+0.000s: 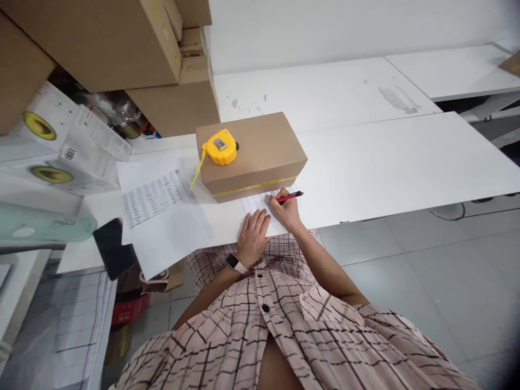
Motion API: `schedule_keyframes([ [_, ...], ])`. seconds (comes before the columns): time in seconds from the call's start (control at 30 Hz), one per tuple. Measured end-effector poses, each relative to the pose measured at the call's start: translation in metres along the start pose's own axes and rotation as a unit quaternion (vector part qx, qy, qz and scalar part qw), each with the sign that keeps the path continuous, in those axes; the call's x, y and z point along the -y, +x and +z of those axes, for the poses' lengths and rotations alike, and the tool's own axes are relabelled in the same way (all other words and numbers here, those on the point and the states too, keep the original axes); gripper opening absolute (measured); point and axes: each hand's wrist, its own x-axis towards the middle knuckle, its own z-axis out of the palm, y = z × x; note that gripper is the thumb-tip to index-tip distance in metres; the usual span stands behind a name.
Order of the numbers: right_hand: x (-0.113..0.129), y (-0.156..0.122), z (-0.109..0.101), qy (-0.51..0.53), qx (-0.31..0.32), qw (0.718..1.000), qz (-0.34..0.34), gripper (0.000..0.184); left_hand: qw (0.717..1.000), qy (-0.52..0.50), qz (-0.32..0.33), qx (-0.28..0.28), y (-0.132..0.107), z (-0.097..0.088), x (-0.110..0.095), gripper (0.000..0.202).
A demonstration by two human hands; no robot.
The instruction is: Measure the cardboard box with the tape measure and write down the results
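Note:
My right hand (286, 210) is closed round a red pen (291, 196), whose tip rests on a printed sheet (252, 204) at the white table's near edge. My left hand (252, 237) lies flat with fingers spread on the same sheet, a watch on its wrist. Just behind the sheet stands a closed brown cardboard box (260, 154) with yellow tape along its side. A yellow tape measure (220, 147) sits on the box's left top, its strap hanging over the edge.
A larger printed sheet (160, 214) lies to the left, with a dark phone (114, 246) at its corner. Big cardboard boxes (122, 43) and white product boxes (60, 146) are stacked at the far left. The white table (385, 162) stretches right; grey floor lies below.

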Motion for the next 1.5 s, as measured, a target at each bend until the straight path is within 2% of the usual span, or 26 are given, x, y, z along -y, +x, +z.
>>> schedule_keyframes([
  [0.47, 0.003, -0.001, 0.001, 0.006, 0.007, 1.0, 0.004, 0.03, 1.0, -0.012, 0.003, -0.015, 0.0, 0.002, 0.001, 0.061],
  [0.57, 0.003, -0.004, -0.003, 0.012, -0.018, 1.0, -0.009, 0.03, 0.999, -0.019, 0.004, -0.027, 0.0, 0.003, 0.002, 0.06],
  [0.67, -0.002, -0.005, -0.025, -0.009, -0.074, 0.997, -0.027, 0.025, 0.998, -0.037, 0.008, -0.05, -0.005, 0.008, 0.005, 0.056],
  [0.77, -0.013, 0.004, -0.066, -0.124, -0.133, 0.981, -0.066, 0.019, 0.991, -0.076, 0.025, -0.104, -0.013, 0.006, 0.011, 0.049],
  [0.83, -0.024, 0.015, -0.097, -0.235, -0.148, 0.954, -0.111, 0.017, 0.978, -0.117, 0.03, -0.17, -0.015, -0.006, 0.018, 0.04],
  [0.93, -0.041, 0.034, -0.132, -0.373, -0.096, 0.913, -0.136, 0.028, 0.937, -0.162, 0.002, -0.309, -0.005, -0.047, 0.034, 0.026],
  [1.0, -0.05, 0.044, -0.142, -0.428, -0.065, 0.892, -0.129, 0.036, 0.905, -0.16, -0.035, -0.393, 0.012, -0.082, 0.052, 0.023],
  [1.07, -0.058, 0.049, -0.143, -0.457, -0.06, 0.88, -0.116, 0.036, 0.886, -0.155, -0.07, -0.432, 0.033, -0.115, 0.074, 0.029],
  [1.1, -0.061, 0.05, -0.142, -0.464, -0.065, 0.877, -0.11, 0.037, 0.885, -0.155, -0.084, -0.431, 0.044, -0.128, 0.086, 0.036],
  [1.17, -0.064, 0.051, -0.14, -0.462, -0.083, 0.877, -0.103, 0.043, 0.899, -0.155, -0.107, -0.396, 0.066, -0.146, 0.108, 0.055],
  [1.23, -0.063, 0.05, -0.137, -0.443, -0.116, 0.883, -0.102, 0.048, 0.915, -0.16, -0.13, -0.347, 0.082, -0.154, 0.123, 0.069],
  [1.3, -0.052, 0.046, -0.134, -0.408, -0.167, 0.89, -0.116, 0.048, 0.917, -0.18, -0.142, -0.327, 0.088, -0.157, 0.126, 0.072],
  [1.4, -0.01, 0.029, -0.122, -0.299, -0.252, 0.906, -0.164, 0.037, 0.894, -0.291, -0.105, -0.325, 0.074, -0.158, 0.107, 0.073],
  [1.43, 0.011, 0.021, -0.114, -0.238, -0.254, 0.92, -0.18, 0.033, 0.881, -0.351, -0.076, -0.308, 0.066, -0.158, 0.096, 0.073],
  [1.47, 0.032, 0.012, -0.106, -0.16, -0.23, 0.943, -0.181, 0.028, 0.866, -0.416, -0.04, -0.274, 0.056, -0.158, 0.084, 0.072],
  [1.5, 0.055, 0.003, -0.097, -0.072, -0.176, 0.968, -0.162, 0.025, 0.851, -0.472, -0.011, -0.232, 0.047, -0.157, 0.072, 0.071],
])
